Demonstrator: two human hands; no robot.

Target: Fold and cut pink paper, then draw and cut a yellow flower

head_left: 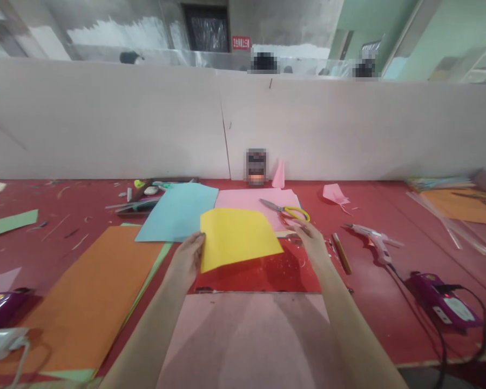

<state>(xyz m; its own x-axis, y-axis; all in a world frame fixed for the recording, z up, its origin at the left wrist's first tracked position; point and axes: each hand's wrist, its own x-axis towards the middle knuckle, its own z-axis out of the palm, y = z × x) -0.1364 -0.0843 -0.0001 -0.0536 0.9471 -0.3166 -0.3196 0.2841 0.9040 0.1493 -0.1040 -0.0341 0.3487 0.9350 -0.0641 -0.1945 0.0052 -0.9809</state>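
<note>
Tray (123, 212) of oddments (150, 190), yellow paper (237, 236) in left hand (191, 253), right hand (310, 236) by scissors (282, 208), its hold unclear

We record two bare hands and two bare forearms. The left hand (191, 254) has slim fingers and a narrow wrist; the left forearm (152, 316) broadens smoothly down to the lower edge of the view. The right hand (311, 236) is likewise slender, its wrist narrower than the palm, and the right forearm (344, 310) widens in a long, even taper. We note smooth outlines along both. Nails and fine surface detail are too blurred for us to read.
</note>
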